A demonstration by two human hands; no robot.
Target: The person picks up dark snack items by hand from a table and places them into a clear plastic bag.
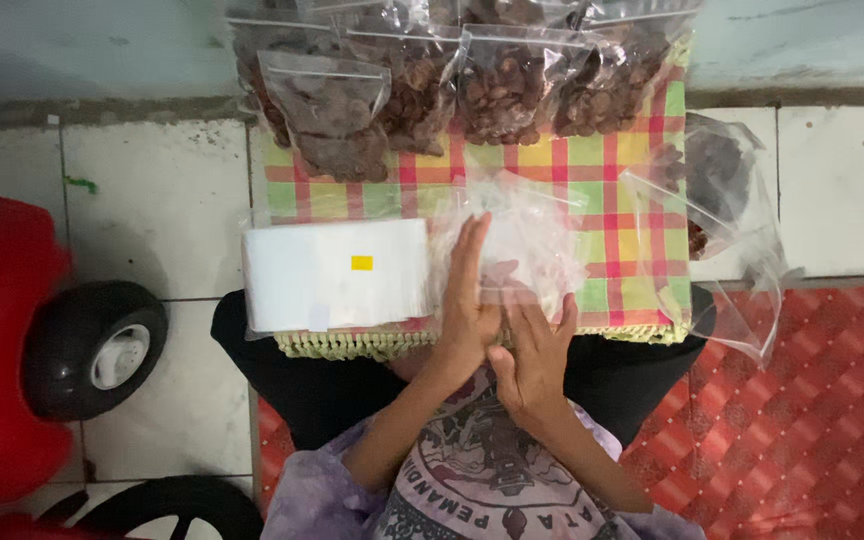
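Your left hand (pixel 467 300) lies flat, fingers straight, pressed on an empty clear plastic bag (pixel 522 245); your right hand (pixel 532 350) is open too, fingertips touching the bag's near edge. The bag rests on a checked cloth (pixel 612 180), beside a white packet stack (pixel 337 272); filled bags of brown snacks (pixel 472 85) line the far edge

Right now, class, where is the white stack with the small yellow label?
In the head view, the white stack lies on the left part of the checked cloth, just left of the left hand, below the filled clear bags.
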